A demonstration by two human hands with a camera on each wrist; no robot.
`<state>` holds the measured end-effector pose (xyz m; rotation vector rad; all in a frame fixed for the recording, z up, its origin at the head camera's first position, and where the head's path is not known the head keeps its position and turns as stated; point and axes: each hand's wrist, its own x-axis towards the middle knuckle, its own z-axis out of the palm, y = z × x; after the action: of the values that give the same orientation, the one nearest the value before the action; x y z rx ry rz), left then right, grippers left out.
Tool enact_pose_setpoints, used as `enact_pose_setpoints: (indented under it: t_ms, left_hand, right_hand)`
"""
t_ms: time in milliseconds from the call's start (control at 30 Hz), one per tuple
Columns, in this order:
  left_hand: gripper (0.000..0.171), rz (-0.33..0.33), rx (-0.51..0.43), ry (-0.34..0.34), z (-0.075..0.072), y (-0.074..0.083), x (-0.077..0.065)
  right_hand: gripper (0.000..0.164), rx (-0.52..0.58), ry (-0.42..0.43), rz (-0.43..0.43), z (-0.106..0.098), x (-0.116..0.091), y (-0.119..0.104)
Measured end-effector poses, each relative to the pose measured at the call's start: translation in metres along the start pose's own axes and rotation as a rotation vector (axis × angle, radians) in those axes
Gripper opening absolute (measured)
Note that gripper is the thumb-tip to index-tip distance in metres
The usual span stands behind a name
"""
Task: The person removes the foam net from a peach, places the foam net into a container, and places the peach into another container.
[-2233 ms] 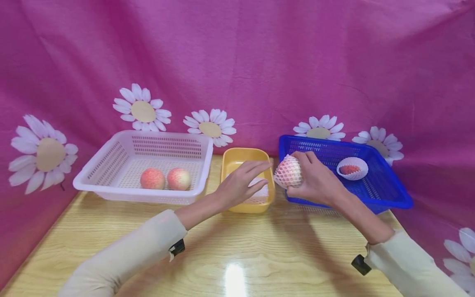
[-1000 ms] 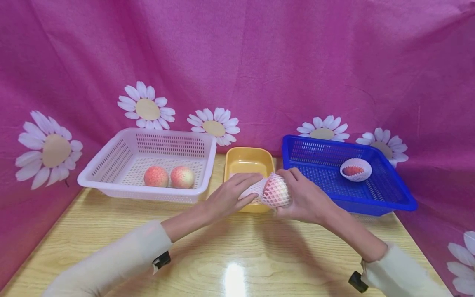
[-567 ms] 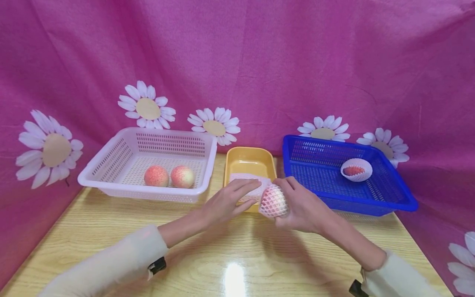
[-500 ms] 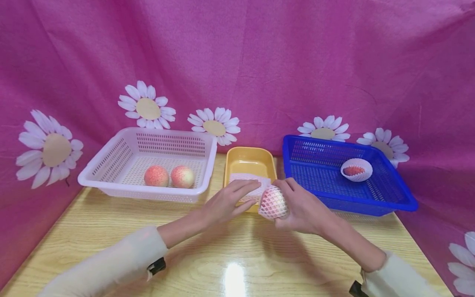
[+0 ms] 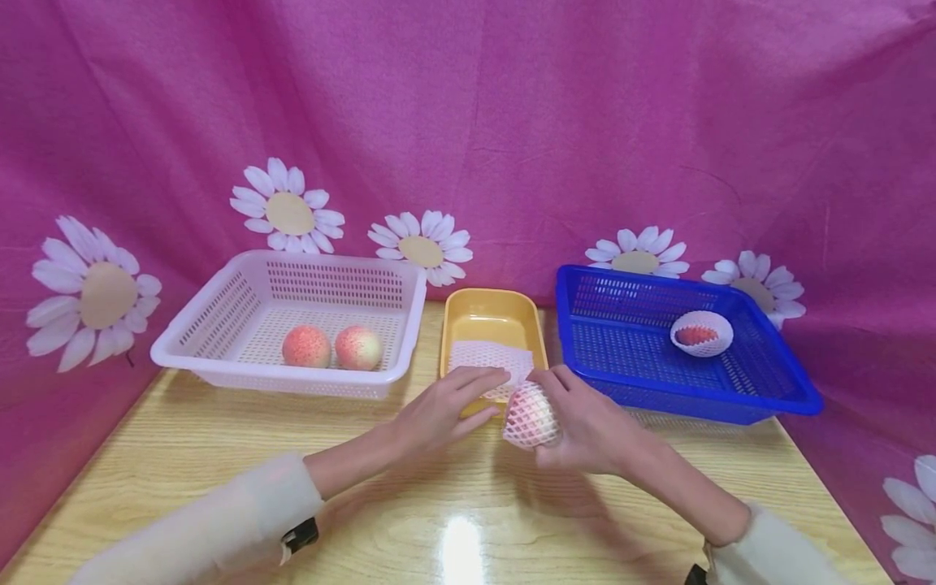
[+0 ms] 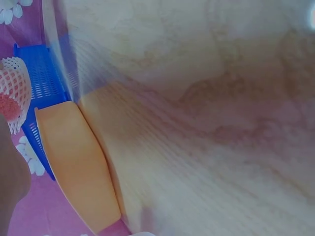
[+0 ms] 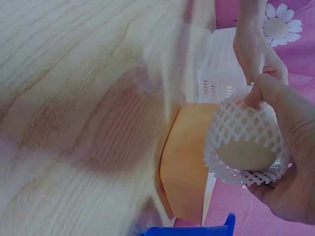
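Note:
My right hand grips a peach wrapped in a white foam net, held over the front end of the yellow tray. In the right wrist view, its thumb and fingers lie around the foam net, and the pale end of the fruit shows through the net's opening. My left hand is just left of the peach, fingers extended and thumb apart, holding nothing. Flat foam netting lies in the yellow tray, partly behind the left fingertips.
At left stands a white basket with two bare peaches. A blue basket at right holds one net-wrapped fruit. A pink flowered cloth hangs behind the wooden table.
The right hand has carried the wrapped peach from the blue basket's left edge leftward and toward the body. The left hand has drawn back from over the yellow tray, baring more netting.

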<state>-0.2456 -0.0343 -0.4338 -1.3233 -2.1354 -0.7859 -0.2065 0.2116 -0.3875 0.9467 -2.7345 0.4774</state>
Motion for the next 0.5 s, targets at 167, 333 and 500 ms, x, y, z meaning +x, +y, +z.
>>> enact_pose_setpoints:
  t_ms: [167,333,500]
  left_hand:
    - [0.045,-0.028,-0.014,-0.028,0.001,0.001,-0.007]
    - [0.045,-0.029,-0.015,-0.036,0.001,0.001,-0.012]
    - [0.047,-0.030,-0.023,-0.043,0.002,0.002,-0.016]
  right_hand:
    - [0.082,-0.006,-0.026,0.001,0.006,-0.001,-0.001]
    - [0.083,-0.010,-0.042,-0.015,0.014,-0.003,-0.002]
    - [0.083,0.007,-0.044,-0.033,0.019,-0.004,-0.003]
